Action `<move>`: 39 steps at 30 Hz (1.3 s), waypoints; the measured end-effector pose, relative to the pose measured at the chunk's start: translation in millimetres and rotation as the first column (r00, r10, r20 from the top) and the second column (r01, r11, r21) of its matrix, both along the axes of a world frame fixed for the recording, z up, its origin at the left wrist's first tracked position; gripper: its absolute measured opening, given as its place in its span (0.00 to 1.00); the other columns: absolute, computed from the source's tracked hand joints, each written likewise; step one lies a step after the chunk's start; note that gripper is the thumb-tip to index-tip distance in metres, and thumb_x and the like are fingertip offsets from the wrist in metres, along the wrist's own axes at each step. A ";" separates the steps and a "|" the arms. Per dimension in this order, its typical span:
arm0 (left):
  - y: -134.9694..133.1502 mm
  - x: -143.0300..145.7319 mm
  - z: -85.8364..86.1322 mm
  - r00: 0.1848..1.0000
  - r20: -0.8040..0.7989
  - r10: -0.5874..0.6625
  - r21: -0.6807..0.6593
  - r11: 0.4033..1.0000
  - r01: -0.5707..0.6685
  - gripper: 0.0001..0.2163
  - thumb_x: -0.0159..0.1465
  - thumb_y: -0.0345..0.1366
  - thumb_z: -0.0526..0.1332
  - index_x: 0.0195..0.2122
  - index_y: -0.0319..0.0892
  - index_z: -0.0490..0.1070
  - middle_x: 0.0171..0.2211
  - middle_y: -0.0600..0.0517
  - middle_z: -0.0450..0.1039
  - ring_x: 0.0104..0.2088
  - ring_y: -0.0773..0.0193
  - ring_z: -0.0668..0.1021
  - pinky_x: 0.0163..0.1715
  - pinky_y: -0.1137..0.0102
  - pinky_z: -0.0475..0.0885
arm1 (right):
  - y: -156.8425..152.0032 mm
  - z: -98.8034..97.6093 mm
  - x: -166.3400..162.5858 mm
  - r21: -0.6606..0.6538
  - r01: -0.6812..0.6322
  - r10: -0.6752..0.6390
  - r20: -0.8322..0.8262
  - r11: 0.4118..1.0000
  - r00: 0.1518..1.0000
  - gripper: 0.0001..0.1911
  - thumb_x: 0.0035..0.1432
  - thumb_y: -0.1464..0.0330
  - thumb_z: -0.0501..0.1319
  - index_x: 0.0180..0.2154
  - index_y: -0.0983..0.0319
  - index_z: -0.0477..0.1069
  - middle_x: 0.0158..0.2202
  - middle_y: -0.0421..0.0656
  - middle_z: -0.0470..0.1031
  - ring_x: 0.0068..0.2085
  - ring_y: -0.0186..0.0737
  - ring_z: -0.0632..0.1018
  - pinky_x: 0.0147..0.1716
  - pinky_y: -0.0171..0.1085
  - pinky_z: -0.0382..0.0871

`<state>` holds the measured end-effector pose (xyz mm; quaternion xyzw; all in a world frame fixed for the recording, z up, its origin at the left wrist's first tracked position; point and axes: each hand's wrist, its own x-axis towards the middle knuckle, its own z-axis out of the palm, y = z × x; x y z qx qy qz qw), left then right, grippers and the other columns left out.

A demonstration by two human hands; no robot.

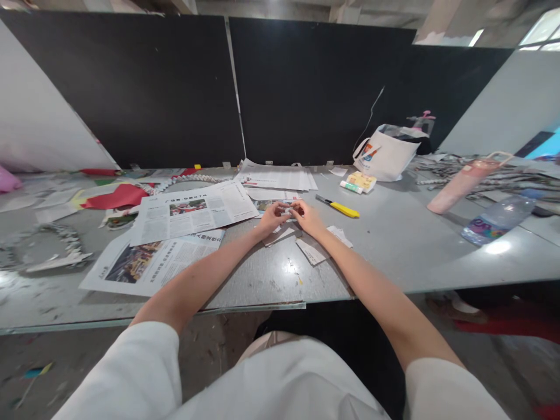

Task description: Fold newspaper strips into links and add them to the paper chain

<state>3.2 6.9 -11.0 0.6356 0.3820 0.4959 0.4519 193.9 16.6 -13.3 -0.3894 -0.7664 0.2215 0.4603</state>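
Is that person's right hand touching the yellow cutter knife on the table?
Apart. The head view shows bare grey table between the right hand and the yellow cutter knife; it and the left hand pinch a small paper piece.

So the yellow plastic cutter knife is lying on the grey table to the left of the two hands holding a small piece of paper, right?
Not quite. The head view shows the yellow plastic cutter knife lying on the grey table to the right of the hands, just past the right hand, not by the left hand. Both do hold the small piece of paper.
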 end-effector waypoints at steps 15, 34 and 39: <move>-0.1 2.5 0.1 0.999 -0.052 0.006 -0.008 1.000 -0.007 0.18 0.58 0.44 0.76 0.40 0.43 0.69 0.23 0.56 0.74 0.25 0.64 0.77 0.29 0.70 0.70 | 3.2 -5.0 2.3 -0.055 0.073 -0.071 0.037 0.996 0.997 0.19 0.69 0.51 0.58 0.37 0.58 0.74 0.31 0.43 0.79 0.33 0.45 0.77 0.37 0.41 0.72; 2.6 1.0 0.9 1.000 -0.006 -0.031 -0.073 0.997 0.030 0.21 0.52 0.44 0.79 0.38 0.42 0.71 0.22 0.56 0.75 0.23 0.65 0.76 0.28 0.70 0.70 | 6.8 -4.8 4.2 -0.009 0.081 -0.079 0.131 0.997 0.988 0.27 0.69 0.45 0.56 0.33 0.59 0.76 0.25 0.41 0.74 0.28 0.42 0.72 0.31 0.38 0.63; 3.1 1.4 -1.1 0.994 0.105 0.016 -0.129 0.992 -0.002 0.19 0.52 0.40 0.80 0.38 0.41 0.73 0.21 0.57 0.74 0.23 0.66 0.75 0.29 0.70 0.71 | 5.8 -4.4 5.1 -0.013 0.092 -0.090 0.136 0.996 0.987 0.26 0.72 0.47 0.53 0.35 0.59 0.77 0.27 0.42 0.76 0.29 0.43 0.74 0.32 0.39 0.65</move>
